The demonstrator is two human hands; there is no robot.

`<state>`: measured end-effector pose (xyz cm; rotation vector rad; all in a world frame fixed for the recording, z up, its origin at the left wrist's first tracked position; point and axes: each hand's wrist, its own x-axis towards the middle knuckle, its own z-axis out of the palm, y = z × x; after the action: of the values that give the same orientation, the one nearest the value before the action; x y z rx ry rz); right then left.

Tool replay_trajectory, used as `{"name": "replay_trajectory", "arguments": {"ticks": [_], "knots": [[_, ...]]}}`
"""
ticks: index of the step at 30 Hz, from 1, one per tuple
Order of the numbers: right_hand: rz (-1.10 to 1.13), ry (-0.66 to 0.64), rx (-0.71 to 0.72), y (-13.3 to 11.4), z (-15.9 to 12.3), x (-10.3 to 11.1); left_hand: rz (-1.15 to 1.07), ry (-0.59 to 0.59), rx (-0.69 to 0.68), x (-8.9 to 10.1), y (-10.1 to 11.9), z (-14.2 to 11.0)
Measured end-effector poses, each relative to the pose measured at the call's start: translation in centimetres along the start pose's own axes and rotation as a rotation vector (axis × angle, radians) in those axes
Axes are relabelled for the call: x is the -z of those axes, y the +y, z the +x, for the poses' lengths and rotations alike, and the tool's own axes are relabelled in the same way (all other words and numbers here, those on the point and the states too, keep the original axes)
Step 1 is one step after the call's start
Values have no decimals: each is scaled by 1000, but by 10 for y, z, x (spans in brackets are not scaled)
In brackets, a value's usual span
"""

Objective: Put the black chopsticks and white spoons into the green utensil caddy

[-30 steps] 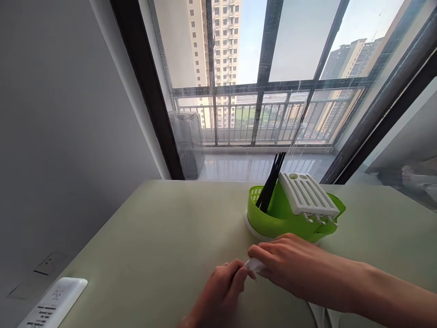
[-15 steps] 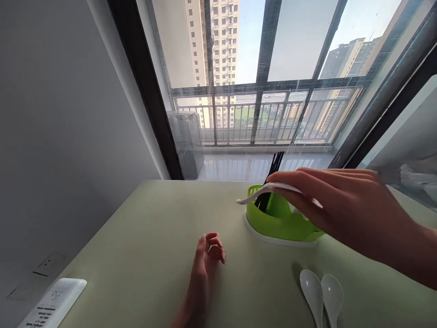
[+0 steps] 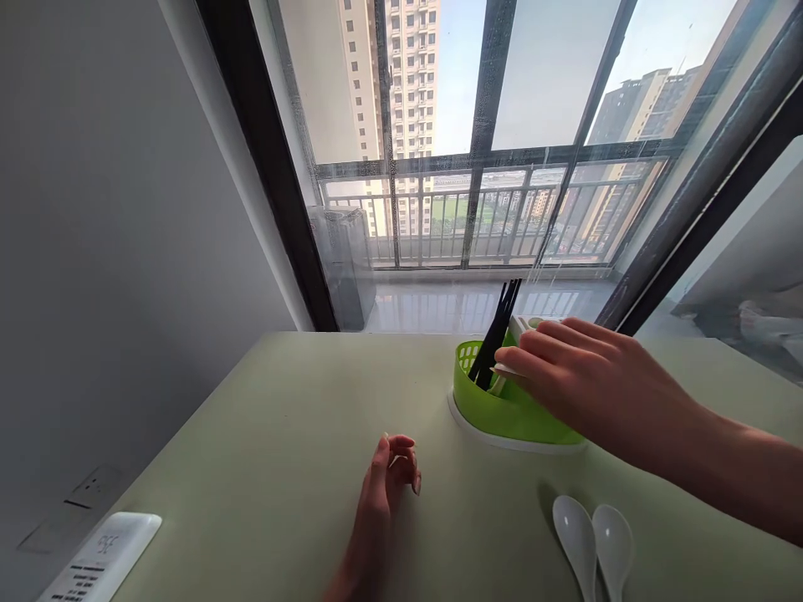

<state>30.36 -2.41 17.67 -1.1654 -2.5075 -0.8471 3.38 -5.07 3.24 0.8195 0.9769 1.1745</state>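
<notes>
My right hand (image 3: 586, 380) reaches over a green utensil holder (image 3: 502, 414) on the pale green table (image 3: 282, 451). Its fingers are closed on a white spoon (image 3: 505, 370), whose end dips into the holder beside several black chopsticks (image 3: 500, 330). A white slotted insert (image 3: 520, 323) shows just behind the fingers. My left hand (image 3: 386, 485) rests on its edge on the table, left of the holder, with fingers loosely curled and nothing in it. Two more white spoons (image 3: 593, 543) lie side by side on the table under my right forearm.
A white remote control (image 3: 100, 558) lies at the table's near left corner, by a wall socket (image 3: 84, 493). Behind the table's far edge stands a large window with dark frames (image 3: 483, 134) and a balcony railing.
My right hand lifted a white spoon from the table, carried it over the green holder and has lowered it in. My left hand let go and stays on the table.
</notes>
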Motion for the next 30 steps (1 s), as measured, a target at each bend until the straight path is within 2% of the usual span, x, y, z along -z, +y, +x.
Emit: {"name": "replay_trajectory", "arguments": {"ticks": [9,20,25,30], "knots": [[-29,-88,43,0,10,-18,38,-31,27,3,-6,-1],[-20,-239,-16,-11,14,-22,159,-98,-4,2,-6,-3],[-29,-221,12,-13,5,-12,222,-126,-22,3,-6,-3],[49,-111,33,-22,-4,12,264,-144,-54,2,-7,-5]]}}
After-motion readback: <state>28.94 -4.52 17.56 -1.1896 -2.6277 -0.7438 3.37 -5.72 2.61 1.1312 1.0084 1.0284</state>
